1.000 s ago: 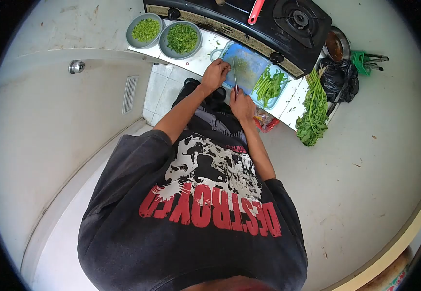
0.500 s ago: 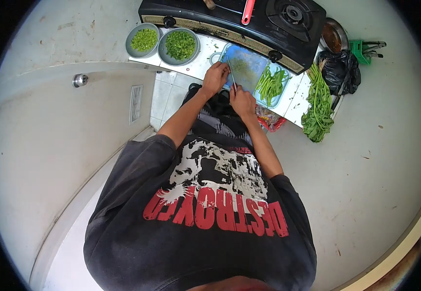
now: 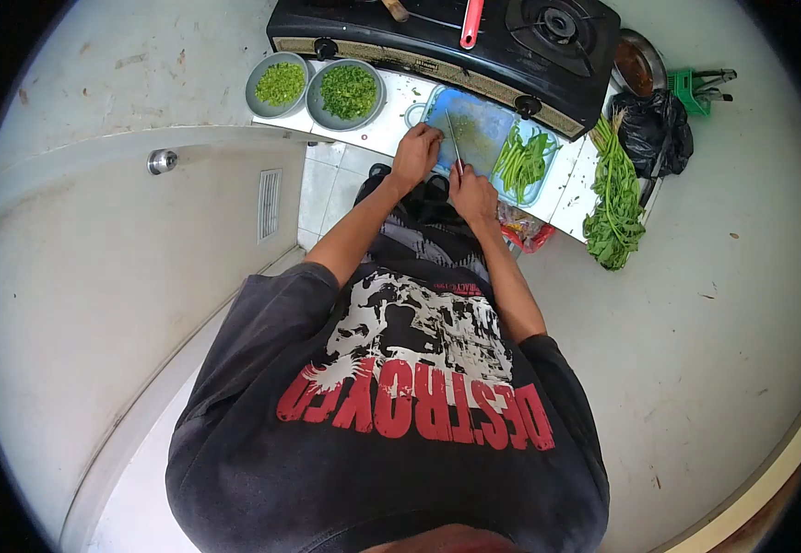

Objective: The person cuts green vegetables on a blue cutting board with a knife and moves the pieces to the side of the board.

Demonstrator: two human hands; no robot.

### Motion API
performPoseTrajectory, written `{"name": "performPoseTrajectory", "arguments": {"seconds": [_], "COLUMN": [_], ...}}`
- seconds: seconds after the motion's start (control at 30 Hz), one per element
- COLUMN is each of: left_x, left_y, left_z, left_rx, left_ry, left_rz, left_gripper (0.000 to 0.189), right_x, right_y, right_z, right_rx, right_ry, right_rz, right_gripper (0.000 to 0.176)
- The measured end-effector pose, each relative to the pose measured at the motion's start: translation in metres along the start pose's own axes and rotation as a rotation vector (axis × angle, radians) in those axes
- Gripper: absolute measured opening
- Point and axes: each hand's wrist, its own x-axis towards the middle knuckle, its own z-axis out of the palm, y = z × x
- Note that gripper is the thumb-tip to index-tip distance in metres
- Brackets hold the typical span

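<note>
White tiled worktop (image 3: 391, 124) held a blue cutting board (image 3: 485, 127) where the right hand (image 3: 471, 194) gripped a knife (image 3: 456, 152), the left hand (image 3: 416, 155) pressed down, its grip unclear; two bowls of chopped greens (image 3: 348, 92) stood full, whole long beans (image 3: 522, 158) lay uncut.

A blue rectangular plastic cutting board (image 3: 483, 118) lies flat and slightly askew at the front edge of the white tiled worktop (image 3: 389, 127), about midway along it. A thin steel-bladed knife (image 3: 456, 150) stands edge-down over the board's near-left part. Its handle is closed inside the right hand (image 3: 471, 192), just beside the left hand (image 3: 416, 155). A scatter of finely chopped green bits (image 3: 467, 127) dusts the board's middle. A loose bundle of whole long green beans (image 3: 522, 161) lies lengthwise along its right side.
</note>
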Motion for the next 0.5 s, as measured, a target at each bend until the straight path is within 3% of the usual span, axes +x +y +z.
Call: {"name": "performPoseTrajectory", "arguments": {"seconds": [0.17, 0.5], "left_x": [0.002, 0.005], "left_y": [0.0, 0.001], "left_z": [0.004, 0.001], "left_rx": [-0.021, -0.018], "left_ry": [-0.009, -0.022], "left_rz": [-0.089, -0.083], "left_gripper": [0.012, 0.012], "right_x": [-0.011, 0.01], "right_y": [0.002, -0.013], "right_z": [0.007, 0.007], "right_rx": [-0.003, -0.006], "right_ry": [-0.008, 0.018], "right_rz": [-0.037, -0.054], "right_gripper": [0.043, 0.04]}}
